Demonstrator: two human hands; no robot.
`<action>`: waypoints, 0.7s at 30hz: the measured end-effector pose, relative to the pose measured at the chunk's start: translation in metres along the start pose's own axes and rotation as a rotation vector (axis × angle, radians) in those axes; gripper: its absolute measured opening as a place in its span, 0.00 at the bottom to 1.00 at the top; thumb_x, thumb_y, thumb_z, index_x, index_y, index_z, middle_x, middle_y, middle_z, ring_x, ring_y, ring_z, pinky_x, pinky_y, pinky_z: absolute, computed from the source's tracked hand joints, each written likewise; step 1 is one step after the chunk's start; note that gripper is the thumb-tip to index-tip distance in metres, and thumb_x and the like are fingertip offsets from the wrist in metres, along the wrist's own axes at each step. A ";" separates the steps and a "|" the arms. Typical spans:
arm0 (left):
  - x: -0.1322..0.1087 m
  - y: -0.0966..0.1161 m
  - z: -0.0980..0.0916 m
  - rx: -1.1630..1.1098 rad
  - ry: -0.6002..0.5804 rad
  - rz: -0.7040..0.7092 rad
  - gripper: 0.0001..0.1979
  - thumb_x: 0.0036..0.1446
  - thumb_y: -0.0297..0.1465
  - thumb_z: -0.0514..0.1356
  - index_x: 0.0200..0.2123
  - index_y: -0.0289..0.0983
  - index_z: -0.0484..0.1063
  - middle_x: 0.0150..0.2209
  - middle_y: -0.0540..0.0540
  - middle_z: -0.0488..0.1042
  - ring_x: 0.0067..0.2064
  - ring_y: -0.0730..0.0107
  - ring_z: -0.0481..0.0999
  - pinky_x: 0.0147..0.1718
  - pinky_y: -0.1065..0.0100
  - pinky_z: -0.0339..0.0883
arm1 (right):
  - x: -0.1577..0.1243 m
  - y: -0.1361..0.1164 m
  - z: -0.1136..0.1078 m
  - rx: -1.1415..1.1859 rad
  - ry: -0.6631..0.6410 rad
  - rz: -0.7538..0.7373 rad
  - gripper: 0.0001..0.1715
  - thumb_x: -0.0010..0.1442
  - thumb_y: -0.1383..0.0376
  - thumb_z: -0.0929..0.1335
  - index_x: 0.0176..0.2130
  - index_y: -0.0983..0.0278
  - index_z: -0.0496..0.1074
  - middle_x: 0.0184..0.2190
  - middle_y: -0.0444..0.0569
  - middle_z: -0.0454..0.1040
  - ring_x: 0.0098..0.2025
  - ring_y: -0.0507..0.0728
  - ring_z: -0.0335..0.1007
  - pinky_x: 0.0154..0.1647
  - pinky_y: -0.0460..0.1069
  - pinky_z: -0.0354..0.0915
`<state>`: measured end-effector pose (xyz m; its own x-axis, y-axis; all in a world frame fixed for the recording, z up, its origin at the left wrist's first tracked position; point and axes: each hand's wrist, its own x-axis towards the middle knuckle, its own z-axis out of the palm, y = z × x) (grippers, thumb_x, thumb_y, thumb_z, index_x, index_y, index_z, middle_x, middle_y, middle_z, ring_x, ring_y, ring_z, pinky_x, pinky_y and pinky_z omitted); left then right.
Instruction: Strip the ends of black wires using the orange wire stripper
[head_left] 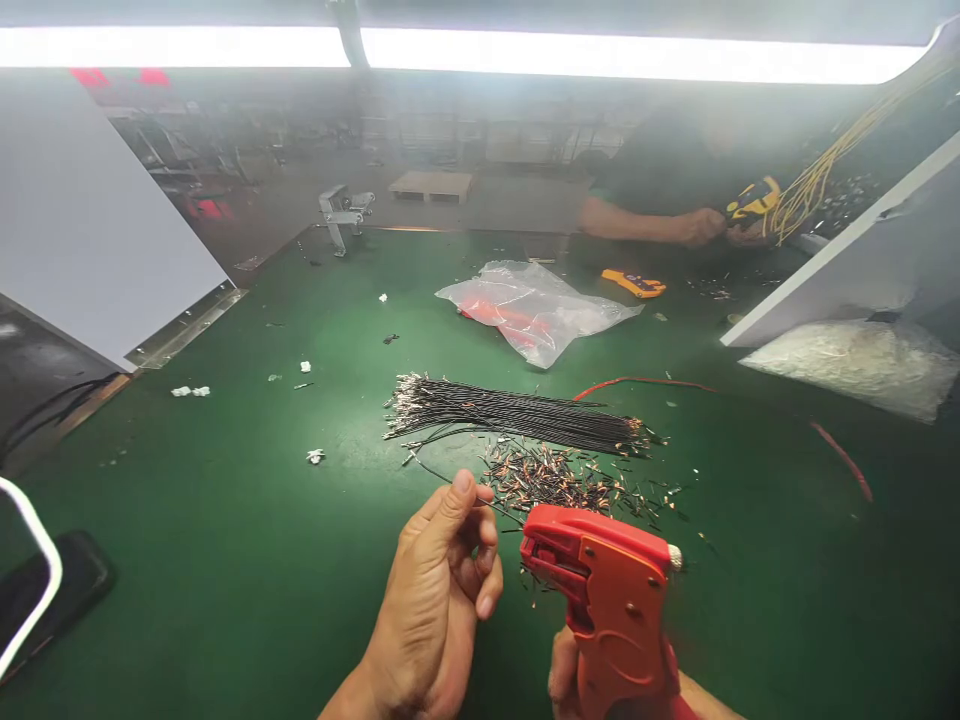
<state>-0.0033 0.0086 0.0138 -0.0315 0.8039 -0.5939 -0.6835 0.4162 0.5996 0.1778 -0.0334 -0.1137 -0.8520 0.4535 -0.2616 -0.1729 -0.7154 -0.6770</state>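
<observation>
Between thumb and forefinger, my left hand pinches a thin black wire. One end of that wire has a small metal terminal; the other reaches the jaws of a red wire stripper. My right hand is wrapped round the stripper's handle, mostly hidden behind it. Just beyond lies a bundle of black wires, with silvery terminals at the left and bare copper ends at the right. A heap of cut insulation and copper scraps sits between the bundle and the stripper.
Behind the bundle are a clear plastic bag with red contents and a yellow-orange tool. A bag of pale pieces lies at right. Across the table, a person's hands hold a yellow tool and yellow wires. A dark phone-like object is at left.
</observation>
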 end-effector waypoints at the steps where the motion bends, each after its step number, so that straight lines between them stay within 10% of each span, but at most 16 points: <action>1: 0.000 -0.001 0.000 0.007 -0.002 0.003 0.20 0.38 0.42 0.76 0.28 0.35 0.77 0.20 0.54 0.69 0.18 0.82 0.60 0.11 0.79 0.55 | -0.002 0.000 0.001 0.006 0.010 -0.007 0.45 0.48 0.29 0.65 0.38 0.67 0.74 0.27 0.46 0.68 0.30 0.54 0.66 0.36 0.51 0.62; 8: -0.002 -0.002 0.000 0.056 -0.010 0.067 0.19 0.41 0.43 0.75 0.26 0.35 0.73 0.21 0.54 0.68 0.17 0.83 0.60 0.11 0.80 0.54 | -0.013 -0.012 0.010 0.026 0.042 -0.032 0.44 0.43 0.35 0.73 0.46 0.64 0.72 0.40 0.50 0.72 0.42 0.60 0.70 0.48 0.56 0.63; 21: -0.003 -0.006 0.000 0.137 0.039 0.185 0.23 0.40 0.46 0.74 0.22 0.34 0.71 0.18 0.55 0.68 0.14 0.85 0.58 0.10 0.80 0.51 | -0.033 -0.030 0.022 -0.074 0.083 -0.142 0.29 0.51 0.46 0.75 0.40 0.64 0.70 0.33 0.46 0.67 0.36 0.56 0.65 0.45 0.52 0.61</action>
<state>0.0013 0.0035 0.0119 -0.1770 0.8558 -0.4861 -0.5580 0.3196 0.7659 0.2000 -0.0390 -0.0696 -0.7772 0.5918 -0.2139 -0.2491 -0.6015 -0.7591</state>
